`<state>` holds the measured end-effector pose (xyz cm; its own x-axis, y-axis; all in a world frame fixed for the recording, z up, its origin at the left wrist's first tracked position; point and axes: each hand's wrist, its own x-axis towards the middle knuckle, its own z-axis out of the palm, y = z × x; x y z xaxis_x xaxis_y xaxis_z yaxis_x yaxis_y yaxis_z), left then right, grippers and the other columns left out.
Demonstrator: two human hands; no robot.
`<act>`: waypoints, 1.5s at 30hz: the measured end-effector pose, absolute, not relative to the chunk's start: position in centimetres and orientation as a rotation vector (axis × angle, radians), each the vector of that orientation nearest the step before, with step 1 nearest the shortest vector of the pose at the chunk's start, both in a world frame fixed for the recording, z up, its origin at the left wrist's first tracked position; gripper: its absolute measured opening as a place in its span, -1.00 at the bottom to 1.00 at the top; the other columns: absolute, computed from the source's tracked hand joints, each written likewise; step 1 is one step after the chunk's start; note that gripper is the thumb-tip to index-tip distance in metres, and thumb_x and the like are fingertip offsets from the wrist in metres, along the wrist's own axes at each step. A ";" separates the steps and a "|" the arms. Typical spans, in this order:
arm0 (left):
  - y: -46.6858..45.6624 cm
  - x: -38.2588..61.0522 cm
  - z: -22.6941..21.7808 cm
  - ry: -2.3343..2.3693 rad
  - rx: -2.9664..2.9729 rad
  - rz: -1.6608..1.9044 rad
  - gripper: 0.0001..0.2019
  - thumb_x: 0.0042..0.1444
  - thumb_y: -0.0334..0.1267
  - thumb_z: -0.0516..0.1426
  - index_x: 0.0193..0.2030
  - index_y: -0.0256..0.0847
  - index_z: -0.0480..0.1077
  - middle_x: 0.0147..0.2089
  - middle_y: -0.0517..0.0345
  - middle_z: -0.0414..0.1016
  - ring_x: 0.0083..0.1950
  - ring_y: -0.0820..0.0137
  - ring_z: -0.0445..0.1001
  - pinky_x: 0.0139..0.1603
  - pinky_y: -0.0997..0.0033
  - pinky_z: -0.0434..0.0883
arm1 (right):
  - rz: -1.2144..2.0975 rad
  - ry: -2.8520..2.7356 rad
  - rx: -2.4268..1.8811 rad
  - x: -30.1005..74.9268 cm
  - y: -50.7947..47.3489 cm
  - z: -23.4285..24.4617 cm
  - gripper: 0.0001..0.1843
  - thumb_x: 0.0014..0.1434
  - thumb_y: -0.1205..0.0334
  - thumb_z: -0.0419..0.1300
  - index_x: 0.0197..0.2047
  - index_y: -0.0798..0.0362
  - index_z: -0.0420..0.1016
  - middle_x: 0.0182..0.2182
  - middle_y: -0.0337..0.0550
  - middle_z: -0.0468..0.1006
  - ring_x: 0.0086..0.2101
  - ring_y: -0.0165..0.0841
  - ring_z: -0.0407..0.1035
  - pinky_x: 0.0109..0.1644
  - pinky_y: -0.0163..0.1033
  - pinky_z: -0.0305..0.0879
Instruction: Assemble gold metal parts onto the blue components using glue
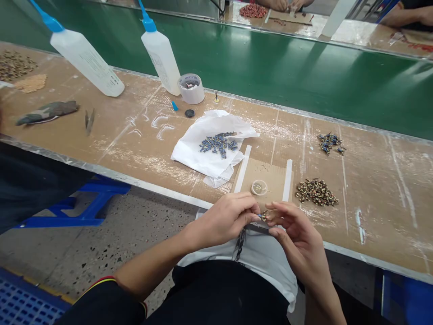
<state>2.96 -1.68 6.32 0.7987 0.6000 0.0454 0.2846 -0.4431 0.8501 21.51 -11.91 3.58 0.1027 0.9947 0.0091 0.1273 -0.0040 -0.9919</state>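
Note:
Both hands meet at the near edge of the table, over my lap. My left hand (233, 216) pinches a tiny blue-and-brass part (263, 217) between thumb and fingertips. From the other side, the fingertips of my right hand (296, 232) come up to the brass end, with the thumb held apart. Just beyond the fingers, a small round clear dish (259, 188) with a thin wire-like piece stands on a cardboard mat (270, 171). A heap of brass-coloured pieces (317, 192) lies right of the mat. Farther back is a smaller pile of blue parts (329, 143).
White paper (192, 146) carries many blue parts (219, 143). Behind stand two blue-nozzled bottles (89, 63), (161, 56) and a tape roll (191, 95). Tweezers (89, 122) lie left. A green belt (270, 63) runs behind; other people's hands (280, 4) are across it.

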 end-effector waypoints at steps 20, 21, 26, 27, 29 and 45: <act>-3.7 4.2 5.0 0.630 2.139 0.642 -0.76 0.38 -0.31 -0.03 -0.21 -0.30 0.43 -0.32 0.09 0.42 -0.34 0.43 0.36 -0.32 0.49 0.30 | 0.992 -0.973 -1.287 20.5 -12.1 3.4 -0.87 0.16 0.39 0.32 -0.24 -0.05 0.58 -0.32 -0.17 0.51 -0.27 -0.35 0.45 -0.30 -0.31 0.45; -3.7 4.2 4.8 0.636 2.149 0.643 -0.75 0.38 -0.30 -0.02 -0.22 -0.29 0.44 -0.33 0.10 0.41 -0.35 0.43 0.36 -0.32 0.49 0.30 | 1.004 -0.950 -1.292 20.5 -12.2 3.4 -0.87 0.16 0.38 0.33 -0.24 -0.04 0.58 -0.32 -0.18 0.52 -0.28 -0.36 0.45 -0.30 -0.33 0.46; -3.5 4.1 4.6 0.645 2.111 0.700 -0.74 0.38 -0.29 -0.01 -0.28 -0.30 0.44 -0.37 0.12 0.39 -0.39 0.46 0.32 -0.37 0.51 0.27 | 1.040 -0.928 -1.317 20.5 -12.3 3.6 -0.93 0.20 0.34 0.30 -0.24 -0.03 0.56 -0.33 -0.21 0.51 -0.35 -0.43 0.43 -0.30 -0.37 0.45; -3.5 4.1 4.5 0.641 2.107 0.709 -0.73 0.38 -0.30 -0.01 -0.28 -0.30 0.44 -0.38 0.13 0.39 -0.40 0.47 0.32 -0.37 0.51 0.27 | 1.042 -0.933 -1.319 20.4 -12.3 3.6 -0.94 0.21 0.34 0.29 -0.25 -0.02 0.55 -0.33 -0.22 0.51 -0.36 -0.44 0.42 -0.30 -0.37 0.44; -3.5 4.1 4.4 0.621 2.126 0.721 -0.73 0.38 -0.31 -0.02 -0.28 -0.29 0.45 -0.38 0.13 0.40 -0.40 0.48 0.33 -0.37 0.52 0.27 | 1.051 -0.956 -1.323 20.4 -12.4 3.6 -0.94 0.24 0.33 0.27 -0.25 -0.02 0.53 -0.34 -0.22 0.50 -0.35 -0.44 0.42 -0.28 -0.37 0.43; -3.0 3.9 4.8 0.500 2.528 0.767 -0.70 0.30 -0.48 -0.08 -0.42 -0.24 0.34 -0.45 0.19 0.37 -0.46 0.47 0.29 -0.43 0.49 0.24 | 1.162 -1.340 -1.317 21.6 -11.5 4.3 -0.79 0.32 0.34 0.15 -0.39 0.02 0.33 -0.40 -0.24 0.41 -0.38 -0.43 0.31 -0.31 -0.31 0.23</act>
